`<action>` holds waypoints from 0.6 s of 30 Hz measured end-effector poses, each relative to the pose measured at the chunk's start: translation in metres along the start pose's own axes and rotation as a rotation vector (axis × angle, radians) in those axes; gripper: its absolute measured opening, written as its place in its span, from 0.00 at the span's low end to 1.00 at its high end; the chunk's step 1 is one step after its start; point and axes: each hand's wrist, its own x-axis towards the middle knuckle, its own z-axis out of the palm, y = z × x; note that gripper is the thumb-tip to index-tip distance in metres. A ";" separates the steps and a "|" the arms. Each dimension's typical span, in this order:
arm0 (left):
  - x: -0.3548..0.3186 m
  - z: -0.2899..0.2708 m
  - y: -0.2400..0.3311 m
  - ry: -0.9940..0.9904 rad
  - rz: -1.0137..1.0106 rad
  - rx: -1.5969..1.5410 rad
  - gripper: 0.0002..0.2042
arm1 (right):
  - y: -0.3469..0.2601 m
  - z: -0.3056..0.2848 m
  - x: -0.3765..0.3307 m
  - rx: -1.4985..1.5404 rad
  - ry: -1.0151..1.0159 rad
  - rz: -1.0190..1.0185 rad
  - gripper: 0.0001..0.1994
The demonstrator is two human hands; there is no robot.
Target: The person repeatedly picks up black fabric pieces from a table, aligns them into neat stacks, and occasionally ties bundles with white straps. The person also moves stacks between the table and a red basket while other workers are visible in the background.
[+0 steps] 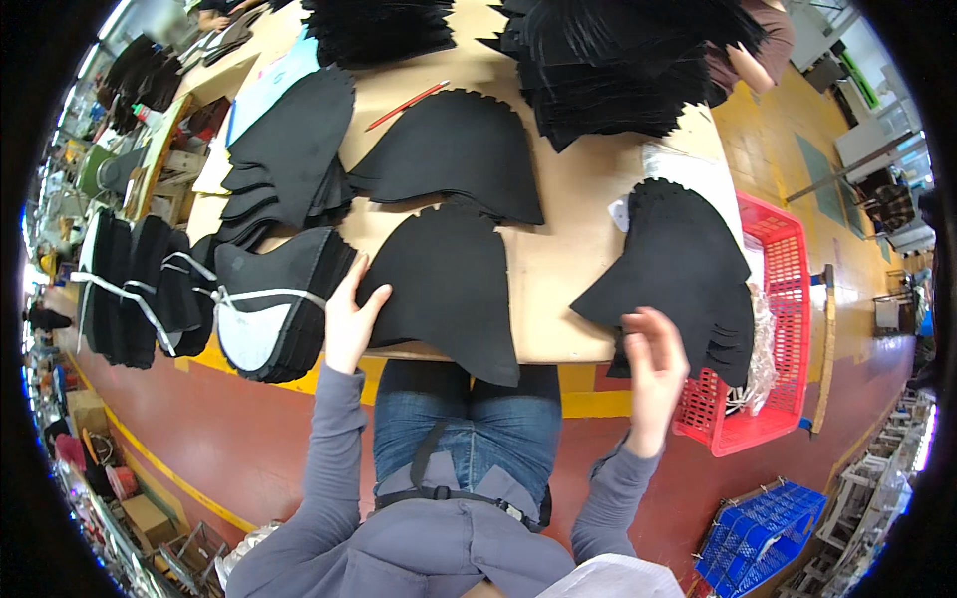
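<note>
A curved black sheet piece (439,279) with a notched top edge lies in front of me, its tip hanging over the table's near edge. At its left edge is my left hand (351,317), thumb and forefinger apart, the thumb touching the piece. My right hand (655,367) is at the lower left edge of a stack of similar black pieces (683,259), fingers loosely bent and nothing visible in them. Another black piece (459,149) lies just beyond the middle one. A fanned stack of black pieces (289,140) is at the far left.
Tied bundles of black pieces (284,264) stand at the table's left edge. Tall black stacks (608,80) are at the back. A red pencil (407,106) lies on the tabletop (558,289). Right of it stand a red basket (743,434) and a blue crate (763,538). Another person's arm (753,68) shows far right.
</note>
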 end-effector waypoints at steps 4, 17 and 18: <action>0.012 -0.001 -0.003 -0.023 -0.110 0.062 0.29 | 0.016 0.085 -0.021 -0.475 -0.322 -0.109 0.31; 0.017 -0.023 0.033 -0.440 -0.251 -0.393 0.33 | 0.038 0.098 -0.018 0.003 -0.603 0.031 0.32; 0.010 -0.024 0.036 -0.464 -0.149 -0.446 0.30 | 0.037 0.099 -0.019 -0.002 -0.574 0.026 0.33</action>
